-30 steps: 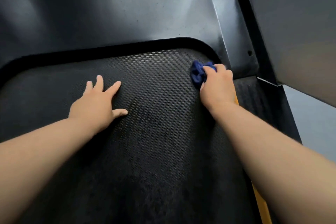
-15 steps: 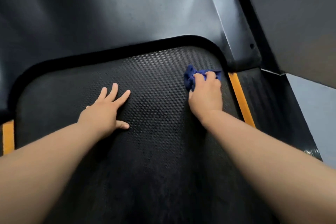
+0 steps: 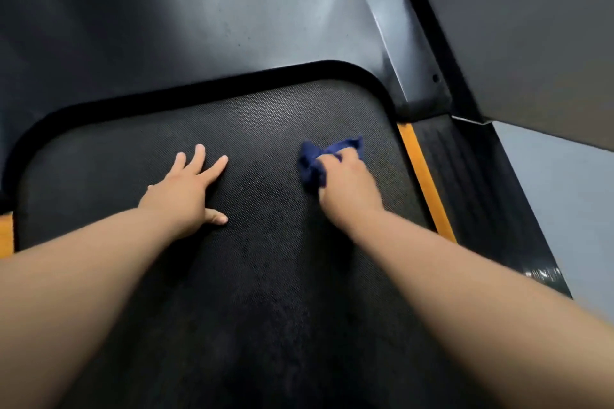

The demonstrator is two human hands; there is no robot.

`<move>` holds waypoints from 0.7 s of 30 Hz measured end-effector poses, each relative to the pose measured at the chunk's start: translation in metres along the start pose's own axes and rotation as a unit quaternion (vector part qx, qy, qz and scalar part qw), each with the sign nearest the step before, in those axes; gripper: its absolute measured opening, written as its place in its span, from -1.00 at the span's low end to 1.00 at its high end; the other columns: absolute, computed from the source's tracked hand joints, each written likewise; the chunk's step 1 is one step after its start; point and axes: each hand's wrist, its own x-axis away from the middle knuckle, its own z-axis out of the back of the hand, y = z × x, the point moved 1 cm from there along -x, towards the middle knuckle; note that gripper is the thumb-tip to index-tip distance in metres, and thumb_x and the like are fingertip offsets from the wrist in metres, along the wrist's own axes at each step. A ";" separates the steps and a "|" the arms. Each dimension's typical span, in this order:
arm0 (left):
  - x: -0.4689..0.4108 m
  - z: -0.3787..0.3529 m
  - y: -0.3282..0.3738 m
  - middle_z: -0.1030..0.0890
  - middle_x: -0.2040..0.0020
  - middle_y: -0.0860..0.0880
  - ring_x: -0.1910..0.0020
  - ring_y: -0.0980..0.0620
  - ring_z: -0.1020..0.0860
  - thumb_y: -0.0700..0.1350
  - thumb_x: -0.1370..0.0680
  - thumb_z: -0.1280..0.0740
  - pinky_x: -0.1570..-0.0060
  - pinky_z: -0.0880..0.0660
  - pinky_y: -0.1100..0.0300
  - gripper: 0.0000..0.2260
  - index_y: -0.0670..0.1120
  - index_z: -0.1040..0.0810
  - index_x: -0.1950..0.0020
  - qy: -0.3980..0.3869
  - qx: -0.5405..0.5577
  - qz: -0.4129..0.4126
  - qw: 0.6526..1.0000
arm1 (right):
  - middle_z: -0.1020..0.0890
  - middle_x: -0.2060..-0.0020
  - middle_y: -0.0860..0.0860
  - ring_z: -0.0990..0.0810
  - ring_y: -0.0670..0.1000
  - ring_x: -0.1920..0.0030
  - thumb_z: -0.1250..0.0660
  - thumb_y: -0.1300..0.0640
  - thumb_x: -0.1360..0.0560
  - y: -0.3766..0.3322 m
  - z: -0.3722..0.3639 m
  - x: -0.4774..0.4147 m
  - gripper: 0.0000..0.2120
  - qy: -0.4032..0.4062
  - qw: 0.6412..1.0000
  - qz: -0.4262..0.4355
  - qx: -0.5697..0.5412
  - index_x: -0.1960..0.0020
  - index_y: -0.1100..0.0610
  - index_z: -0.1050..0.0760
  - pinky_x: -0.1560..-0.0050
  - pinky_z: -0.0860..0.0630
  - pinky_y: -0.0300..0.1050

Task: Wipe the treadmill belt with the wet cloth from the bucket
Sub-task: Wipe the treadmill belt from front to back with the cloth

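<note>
The black textured treadmill belt [image 3: 259, 276] fills the lower middle of the view. My right hand [image 3: 349, 189] grips a bunched dark blue cloth [image 3: 312, 163] and holds it down on the belt's front right part, a little in from the right edge. My left hand [image 3: 186, 192] lies flat on the belt to the left, fingers spread and straight. Darker streaks show on the belt between and below my hands. No bucket is in view.
The dark motor hood [image 3: 186, 20] rises beyond the belt's rounded front edge. An orange stripe [image 3: 425, 183] and a black side rail [image 3: 478, 196] run along the right; another orange stripe [image 3: 6, 236] shows at the left. A grey upright [image 3: 531, 43] stands at the right.
My right hand has slid the cloth left and toward me, away from the front right corner of the belt. My left hand stays flat on the belt.
</note>
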 end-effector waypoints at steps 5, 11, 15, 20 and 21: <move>-0.002 -0.002 -0.003 0.26 -0.54 0.11 -0.53 -0.06 0.20 0.23 -0.31 -0.48 -0.30 -0.24 -0.35 0.00 0.26 0.15 -0.51 0.002 0.010 -0.002 1.000 | -0.44 -0.20 0.16 -0.44 0.22 -0.18 -0.24 0.16 -0.50 0.044 0.018 -0.014 -0.68 0.014 0.998 0.036 0.058 -0.25 0.06 -0.50 -0.15 -0.46 0.03; 0.015 0.003 0.014 0.21 -0.54 0.12 -0.50 -0.21 0.23 0.27 -0.32 -0.46 -0.29 -0.09 -0.43 -0.05 0.36 0.15 -0.47 0.015 0.009 0.105 0.994 | -0.45 -0.17 0.18 -0.49 0.23 -0.14 -0.19 0.20 -0.52 0.026 0.022 -0.012 -0.74 0.029 0.991 -0.098 0.085 -0.19 0.14 -0.46 -0.09 -0.46 0.04; 0.016 0.001 0.013 0.25 -0.54 0.12 -0.51 -0.26 0.13 0.25 -0.32 -0.47 -0.29 -0.25 -0.33 -0.04 0.37 0.15 -0.47 0.004 0.062 0.120 0.991 | -0.43 -0.21 0.09 -0.47 0.18 -0.18 -0.22 0.13 -0.52 -0.009 0.001 0.003 -0.66 -0.033 0.994 0.085 0.055 -0.30 0.04 -0.43 -0.11 -0.48 0.05; 0.016 -0.002 0.010 0.25 -0.54 0.10 -0.50 -0.29 0.14 0.24 -0.33 -0.47 -0.33 -0.24 -0.30 -0.05 0.33 0.14 -0.49 0.003 0.062 0.109 0.992 | -0.44 -0.21 0.13 -0.44 0.20 -0.21 -0.21 0.19 -0.52 0.077 0.042 -0.011 -0.66 0.009 0.987 -0.065 0.147 -0.29 0.09 -0.44 -0.12 -0.45 0.04; 0.015 -0.002 0.010 0.24 -0.54 0.09 -0.49 -0.31 0.14 0.24 -0.32 -0.47 -0.32 -0.25 -0.30 -0.04 0.33 0.14 -0.49 0.004 0.060 0.109 0.992 | -0.45 -0.20 0.15 -0.44 0.21 -0.18 -0.20 0.19 -0.52 0.078 0.041 -0.012 -0.68 0.014 0.983 -0.083 0.162 -0.26 0.12 -0.45 -0.10 -0.44 0.03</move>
